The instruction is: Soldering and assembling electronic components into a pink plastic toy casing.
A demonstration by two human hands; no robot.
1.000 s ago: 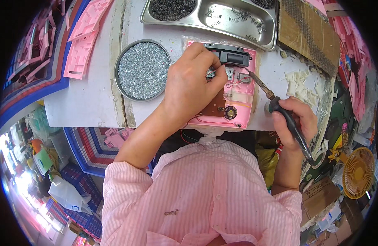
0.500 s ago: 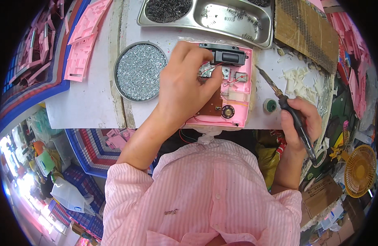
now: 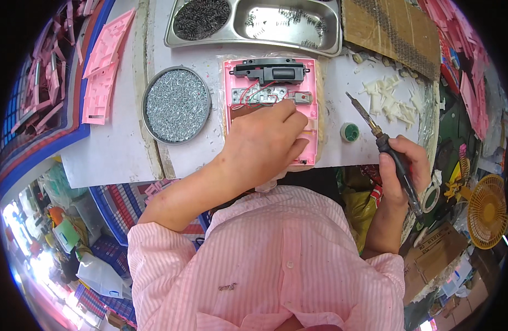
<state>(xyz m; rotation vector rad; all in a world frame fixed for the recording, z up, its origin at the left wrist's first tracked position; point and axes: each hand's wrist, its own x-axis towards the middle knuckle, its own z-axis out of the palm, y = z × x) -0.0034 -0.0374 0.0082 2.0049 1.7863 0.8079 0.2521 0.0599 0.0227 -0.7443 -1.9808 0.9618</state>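
A pink plastic casing [image 3: 313, 146] lies open on the table in front of me. Inside it are a black plastic mechanism [image 3: 270, 71], a metal strip [image 3: 259, 96] with thin red and green wires, and part of a brown circuit board [image 3: 244, 109]. My left hand [image 3: 263, 138] bends over the casing's near half, its fingers curled down and covering that area; whatever they pinch is hidden. To the right of the casing, my right hand [image 3: 411, 171] grips a soldering iron [image 3: 396, 157] by its black handle, the tip pointing up and left, apart from the casing.
A round tin [image 3: 176, 105] of small metal pieces stands left. Behind is a steel tray [image 3: 254, 41] with springs. Cardboard [image 3: 394, 33], white plastic scraps [image 3: 389, 99] and a small green-filled pot [image 3: 350, 132] lie right. Pink parts [image 3: 108, 66] sit near the left edge.
My left hand has moved from the casing's upper middle toward its near edge, uncovering the black mechanism and metal strip. The view has shifted slightly; my right hand still holds the soldering iron.
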